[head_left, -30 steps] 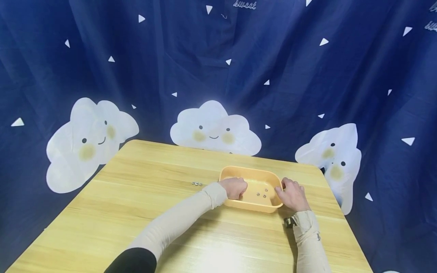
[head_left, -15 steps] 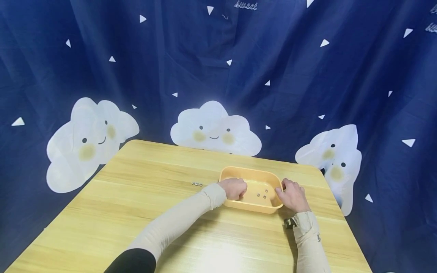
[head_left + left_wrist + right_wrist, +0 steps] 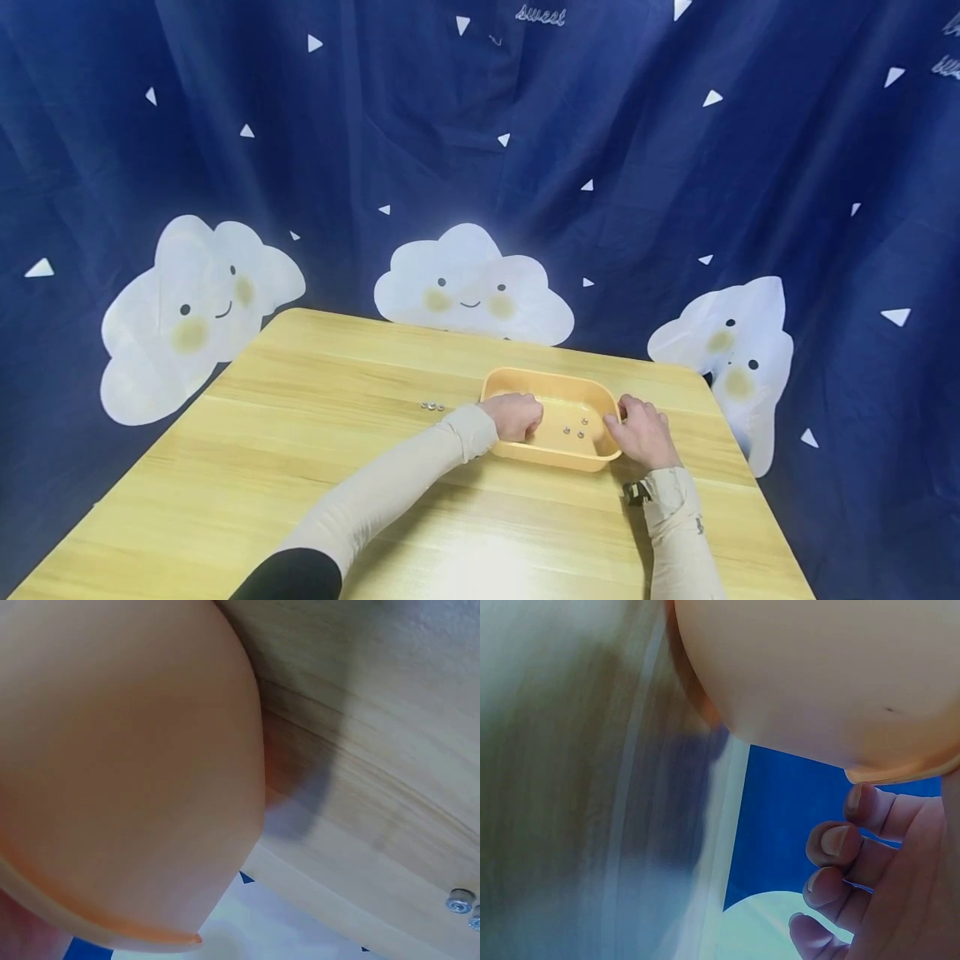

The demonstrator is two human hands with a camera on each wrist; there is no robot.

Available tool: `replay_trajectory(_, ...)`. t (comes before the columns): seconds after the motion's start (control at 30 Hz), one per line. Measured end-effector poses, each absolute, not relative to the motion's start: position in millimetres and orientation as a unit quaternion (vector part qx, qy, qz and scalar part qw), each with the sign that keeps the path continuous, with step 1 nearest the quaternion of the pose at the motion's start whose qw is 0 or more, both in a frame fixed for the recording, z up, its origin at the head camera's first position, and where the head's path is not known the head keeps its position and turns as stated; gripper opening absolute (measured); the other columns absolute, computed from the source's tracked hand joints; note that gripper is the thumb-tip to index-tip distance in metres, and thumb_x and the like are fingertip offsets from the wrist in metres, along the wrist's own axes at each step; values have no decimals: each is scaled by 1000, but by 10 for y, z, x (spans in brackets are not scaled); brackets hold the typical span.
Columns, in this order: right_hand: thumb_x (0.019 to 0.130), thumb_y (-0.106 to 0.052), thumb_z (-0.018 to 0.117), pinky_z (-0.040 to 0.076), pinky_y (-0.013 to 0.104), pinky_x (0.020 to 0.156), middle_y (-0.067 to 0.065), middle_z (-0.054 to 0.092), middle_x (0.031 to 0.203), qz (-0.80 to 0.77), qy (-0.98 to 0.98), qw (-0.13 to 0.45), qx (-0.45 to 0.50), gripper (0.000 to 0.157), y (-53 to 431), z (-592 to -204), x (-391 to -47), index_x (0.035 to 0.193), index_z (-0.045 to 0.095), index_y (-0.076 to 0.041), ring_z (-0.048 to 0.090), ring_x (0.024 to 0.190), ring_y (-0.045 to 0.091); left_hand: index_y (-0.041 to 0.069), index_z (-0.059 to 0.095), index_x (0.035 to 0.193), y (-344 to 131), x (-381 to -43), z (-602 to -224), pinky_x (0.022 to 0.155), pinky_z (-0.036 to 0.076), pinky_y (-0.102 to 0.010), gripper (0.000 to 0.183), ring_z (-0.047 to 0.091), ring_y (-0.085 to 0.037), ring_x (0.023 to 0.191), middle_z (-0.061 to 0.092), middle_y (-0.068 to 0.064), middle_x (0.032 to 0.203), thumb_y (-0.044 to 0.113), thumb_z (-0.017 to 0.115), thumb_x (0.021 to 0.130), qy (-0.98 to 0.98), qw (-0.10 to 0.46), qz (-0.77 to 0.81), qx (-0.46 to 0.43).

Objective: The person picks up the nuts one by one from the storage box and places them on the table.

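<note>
A shallow orange plastic tray (image 3: 551, 454) stands on the wooden table. My left hand (image 3: 517, 417) reaches over its left side, fingers curled down inside. Those fingertips are hidden, and I cannot tell whether they hold anything. Around the right rim grips my right hand (image 3: 645, 429), thumb inside and fingers outside the wall; the right wrist view shows bent fingers (image 3: 834, 841) beside the tray wall (image 3: 802, 682). Three small silver metal pieces, nut-like (image 3: 581, 434), lie on the tray floor near the right end. Three similar pieces (image 3: 432, 407) sit in a row on the table left of the tray.
The light wooden table (image 3: 300, 417) has its far edge close behind the tray. A dark blue curtain (image 3: 450, 108) with white clouds hangs beyond it. In the left wrist view, one metal piece (image 3: 460, 901) shows at the lower right on the table.
</note>
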State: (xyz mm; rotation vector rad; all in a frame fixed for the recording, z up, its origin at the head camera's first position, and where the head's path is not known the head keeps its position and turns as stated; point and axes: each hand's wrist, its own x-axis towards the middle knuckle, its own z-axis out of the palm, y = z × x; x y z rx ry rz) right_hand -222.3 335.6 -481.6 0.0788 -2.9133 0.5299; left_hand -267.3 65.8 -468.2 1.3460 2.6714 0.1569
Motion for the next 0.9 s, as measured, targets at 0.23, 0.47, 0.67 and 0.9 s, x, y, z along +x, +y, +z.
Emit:
replay_trajectory(0.23, 91, -27, 60, 31, 38, 68, 5, 52, 70, 178, -979, 90, 28, 22, 3347, -4813, -2218, 78, 50, -14, 49, 69, 24, 17, 68, 70, 639, -2682, -4690, 57, 46, -15, 24, 56, -6, 59, 65, 8, 69, -3, 67, 84, 887, 69, 68, 452)
replay_trajectory(0.47, 92, -27, 60, 33, 38, 68, 5, 53, 71, 178, -980, 91, 27, 22, 3345, -4810, -2213, 77, 50, -13, 50, 69, 25, 17, 69, 70, 627, -2687, -4677, 59, 46, -15, 23, 58, -7, 62, 67, 8, 70, 0, 70, 85, 883, 65, 69, 460)
replay_trajectory(0.67, 91, -27, 59, 32, 38, 68, 5, 54, 71, 179, -979, 93, 25, 21, 3345, -4810, -2207, 77, 50, -13, 50, 69, 25, 18, 68, 68, 623, -2699, -4704, 58, 46, -15, 25, 58, -6, 61, 66, 8, 69, 1, 71, 86, 881, 63, 78, 462)
replay_trajectory(0.9, 91, -27, 59, 32, 38, 68, 6, 53, 70, 178, -979, 93, 26, 22, 3345, -4814, -2211, 77, 50, -13, 49, 69, 25, 19, 66, 67, 605, -2705, -4698, 59, 46, -16, 28, 56, -5, 61, 66, 9, 72, -1, 69, 86, 878, 64, 84, 467)
